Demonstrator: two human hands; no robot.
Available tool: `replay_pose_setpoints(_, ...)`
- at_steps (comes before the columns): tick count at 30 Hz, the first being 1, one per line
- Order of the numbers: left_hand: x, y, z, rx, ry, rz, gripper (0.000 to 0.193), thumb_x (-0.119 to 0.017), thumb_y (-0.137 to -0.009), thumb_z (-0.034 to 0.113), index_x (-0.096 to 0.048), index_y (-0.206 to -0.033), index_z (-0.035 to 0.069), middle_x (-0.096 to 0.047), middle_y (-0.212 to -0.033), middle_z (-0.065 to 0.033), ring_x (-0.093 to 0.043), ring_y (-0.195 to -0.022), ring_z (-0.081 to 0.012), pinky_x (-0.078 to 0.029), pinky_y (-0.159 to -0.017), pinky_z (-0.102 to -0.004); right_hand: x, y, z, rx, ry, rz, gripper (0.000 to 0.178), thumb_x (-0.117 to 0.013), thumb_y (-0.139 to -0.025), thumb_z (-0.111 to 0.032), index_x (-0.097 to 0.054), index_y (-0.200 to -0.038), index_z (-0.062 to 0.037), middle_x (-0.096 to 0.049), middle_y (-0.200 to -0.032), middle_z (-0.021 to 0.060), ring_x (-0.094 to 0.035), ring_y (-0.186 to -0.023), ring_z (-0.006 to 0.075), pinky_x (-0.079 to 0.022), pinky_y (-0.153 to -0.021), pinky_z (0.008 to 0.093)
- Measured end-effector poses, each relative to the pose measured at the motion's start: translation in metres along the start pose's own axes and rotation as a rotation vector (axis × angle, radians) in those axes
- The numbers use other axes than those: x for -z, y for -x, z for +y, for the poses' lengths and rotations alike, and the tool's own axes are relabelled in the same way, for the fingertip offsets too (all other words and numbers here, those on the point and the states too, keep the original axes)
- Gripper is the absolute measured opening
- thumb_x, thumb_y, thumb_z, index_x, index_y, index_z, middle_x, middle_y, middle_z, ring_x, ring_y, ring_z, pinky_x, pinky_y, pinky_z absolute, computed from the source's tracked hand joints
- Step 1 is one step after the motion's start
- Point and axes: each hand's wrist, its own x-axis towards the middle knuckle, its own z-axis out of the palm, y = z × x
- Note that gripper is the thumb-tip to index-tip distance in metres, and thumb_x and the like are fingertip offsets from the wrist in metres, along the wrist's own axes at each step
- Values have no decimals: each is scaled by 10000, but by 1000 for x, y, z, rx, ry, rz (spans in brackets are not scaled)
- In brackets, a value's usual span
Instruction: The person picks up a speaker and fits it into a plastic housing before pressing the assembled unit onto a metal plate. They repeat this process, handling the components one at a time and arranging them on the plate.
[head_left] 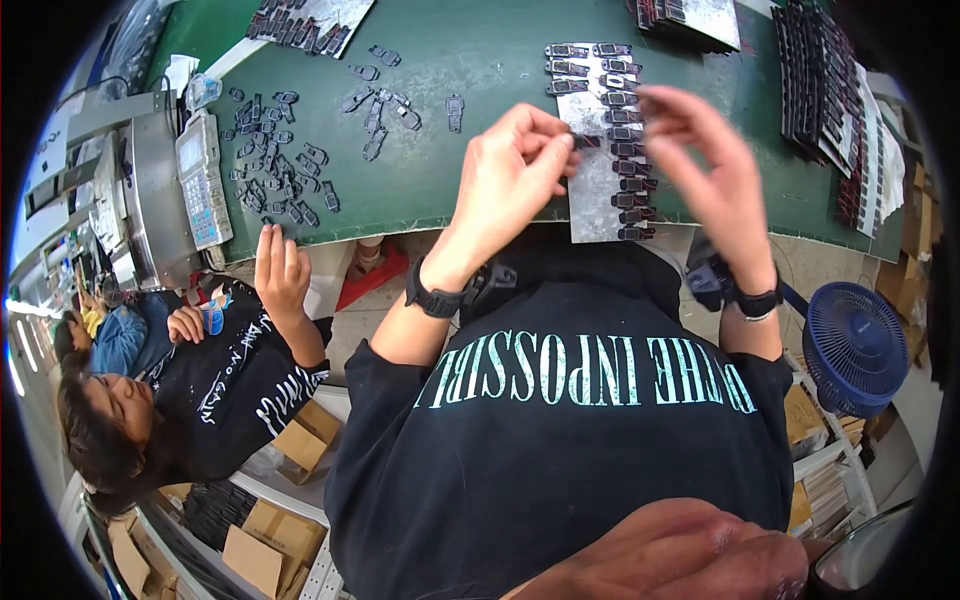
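My left hand is closed, thumb against forefinger, on a small black part with thin wires. That part sits over the left side of a flat metal plate. Along the plate's right side runs a column of similar black parts, and a shorter row lies at its upper left. My right hand is beside the plate's right edge, blurred, its thumb and fingers apart with nothing seen between them.
Loose black parts and a larger heap lie left on the green table. Loaded plates stand at the back and in a stack at right. A co-worker's hand, a keypad device and a blue fan flank me.
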Motion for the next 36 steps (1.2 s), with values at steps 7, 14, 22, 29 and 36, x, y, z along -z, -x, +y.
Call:
replay_pose_setpoints(7,-2,-32,-10,-148,-379,206,186,-653,-929,141,-573,-961,-24,-714,-774,-105,-688,-668,-169,-527,-599,-288,77,-45,35,49,188,303,311,-626,-969,-132,-636,-1258,-16,-687,-1152,37,-624,-1009,91,-465,-909,227)
replay_pose_setpoints(14,-5,-29,-12,-326,-602,314,175,-682,-892,142,-582,-936,5,-693,-721,-133,-676,-600,-273,-525,-604,-378,98,-94,65,162,505,420,257,-620,-974,-155,-677,-1201,-49,-709,-1096,53,-653,-952,99,-492,-850,231)
replay_pose_setpoints(22,34,7,8,-233,-491,543,151,-705,-889,169,-654,-938,35,-687,-718,-131,-677,-604,-243,-523,-605,-353,117,-131,96,286,914,562,198,-698,-806,-48,-708,-1003,-22,-675,-912,138,-652,-853,308,-525,-766,381)
replay_pose_setpoints(29,65,2,-19,-386,-867,612,208,-739,-863,226,-698,-989,66,-687,-849,-97,-686,-712,-288,-540,-642,-388,152,-153,97,226,769,329,270,-612,-982,-233,-667,-1192,-72,-697,-1008,69,-651,-904,127,-493,-850,269)
replay_pose_setpoints(36,49,-9,-13,-364,-1030,608,189,-752,-844,227,-711,-952,78,-665,-883,-83,-680,-762,-291,-538,-658,-384,177,-170,127,49,715,170,319,-633,-974,-223,-633,-1206,-4,-695,-1032,64,-633,-961,116,-471,-888,252)
